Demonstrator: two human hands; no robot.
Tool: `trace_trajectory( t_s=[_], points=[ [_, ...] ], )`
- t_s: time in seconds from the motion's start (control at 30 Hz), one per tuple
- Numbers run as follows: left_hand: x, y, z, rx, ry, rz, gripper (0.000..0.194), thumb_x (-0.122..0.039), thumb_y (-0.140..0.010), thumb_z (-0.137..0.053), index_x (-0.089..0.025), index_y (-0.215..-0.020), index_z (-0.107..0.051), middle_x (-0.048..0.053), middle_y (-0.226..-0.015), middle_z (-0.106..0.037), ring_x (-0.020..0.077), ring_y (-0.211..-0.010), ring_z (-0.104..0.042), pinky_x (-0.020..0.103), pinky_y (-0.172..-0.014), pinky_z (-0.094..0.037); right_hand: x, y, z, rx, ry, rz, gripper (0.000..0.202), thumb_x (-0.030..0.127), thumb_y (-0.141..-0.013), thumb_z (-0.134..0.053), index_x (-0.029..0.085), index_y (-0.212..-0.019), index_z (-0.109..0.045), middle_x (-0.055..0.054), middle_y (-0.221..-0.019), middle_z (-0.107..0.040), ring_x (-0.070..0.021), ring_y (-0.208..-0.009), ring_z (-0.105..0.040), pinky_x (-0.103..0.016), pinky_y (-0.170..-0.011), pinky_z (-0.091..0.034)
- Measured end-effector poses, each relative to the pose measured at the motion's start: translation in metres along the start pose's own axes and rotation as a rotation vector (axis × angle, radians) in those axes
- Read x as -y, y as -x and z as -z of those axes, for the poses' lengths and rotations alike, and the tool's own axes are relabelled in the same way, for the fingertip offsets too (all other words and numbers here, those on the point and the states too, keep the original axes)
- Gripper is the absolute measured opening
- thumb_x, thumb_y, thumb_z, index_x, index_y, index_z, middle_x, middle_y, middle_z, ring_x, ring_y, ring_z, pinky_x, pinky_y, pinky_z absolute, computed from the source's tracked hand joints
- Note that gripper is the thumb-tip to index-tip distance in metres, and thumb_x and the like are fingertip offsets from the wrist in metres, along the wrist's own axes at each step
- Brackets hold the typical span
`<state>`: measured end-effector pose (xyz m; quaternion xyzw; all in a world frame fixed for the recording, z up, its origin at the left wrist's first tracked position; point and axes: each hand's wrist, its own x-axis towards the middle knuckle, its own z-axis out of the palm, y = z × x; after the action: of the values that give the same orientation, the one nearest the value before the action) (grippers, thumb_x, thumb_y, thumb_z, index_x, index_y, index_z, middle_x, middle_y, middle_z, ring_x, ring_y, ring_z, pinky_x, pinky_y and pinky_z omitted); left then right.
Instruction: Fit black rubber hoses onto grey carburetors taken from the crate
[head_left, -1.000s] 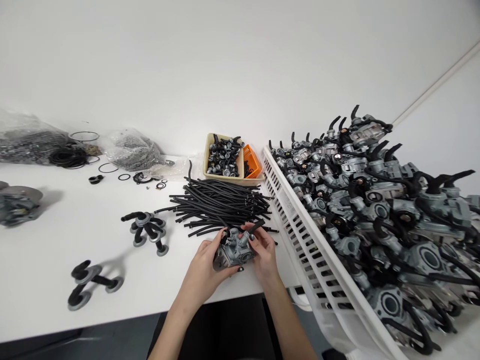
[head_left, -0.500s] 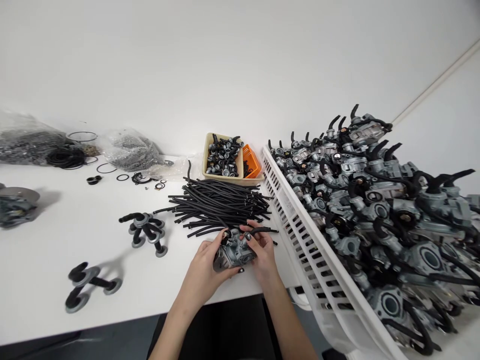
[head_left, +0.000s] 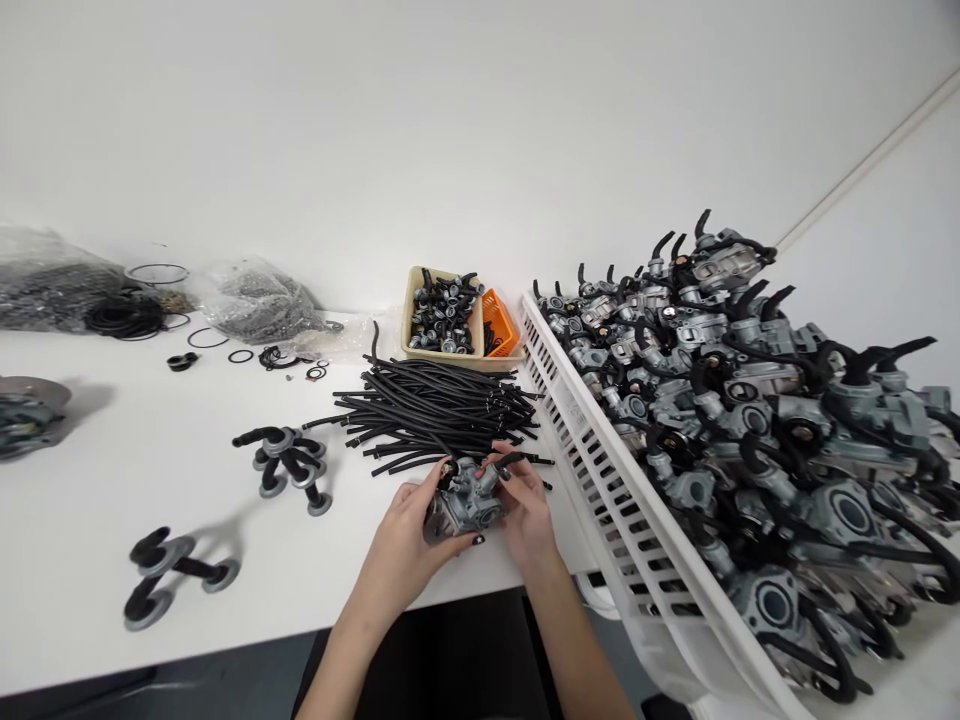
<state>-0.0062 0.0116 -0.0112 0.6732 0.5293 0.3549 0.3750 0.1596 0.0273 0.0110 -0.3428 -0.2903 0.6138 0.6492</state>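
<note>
A grey metal carburetor [head_left: 474,503] is held just above the table's front edge, near the pile of short black rubber hoses [head_left: 442,400]. My left hand [head_left: 411,528] is closed around its left side, with the thumb along the near face. On the opposite side, my right hand [head_left: 526,508] grips the carburetor near its top, thumb and fingers by a curved black tube [head_left: 510,460] that sticks out there. Part of the right hand's fingers is hidden behind the carburetor.
A white slatted crate [head_left: 600,480] piled with carburetors stands right. Behind the hoses are a cream tray [head_left: 411,310] of capped parts and an orange basket [head_left: 501,318]. Hose-and-cap parts [head_left: 281,455] stand left; plastic bags [head_left: 259,295] and rubber rings [head_left: 240,356] lie farther back.
The right thumb has shifted slightly right and back from the carburetor's top, uncovering more of it. My left hand keeps its hold. The whole view has shifted slightly.
</note>
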Motion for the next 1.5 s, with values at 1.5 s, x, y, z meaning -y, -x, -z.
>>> trace_trajectory(
  t_s=[1.5],
  points=[
    [-0.0018,0.0002,0.0012,0.004,-0.002,0.001,0.077,-0.032,-0.075,-0.071,-0.029,-0.144,-0.037,0.008,-0.117,-0.055,0.029,-0.116,-0.052,0.047,-0.099,-0.044,-0.0062,-0.004,0.0005,0.011,0.062,0.052,0.04,0.027,-0.064,-0.085,0.024,-0.102,-0.071,0.0,-0.085,-0.073,-0.015,-0.075,-0.068,-0.027,-0.074,-0.054]
  ],
)
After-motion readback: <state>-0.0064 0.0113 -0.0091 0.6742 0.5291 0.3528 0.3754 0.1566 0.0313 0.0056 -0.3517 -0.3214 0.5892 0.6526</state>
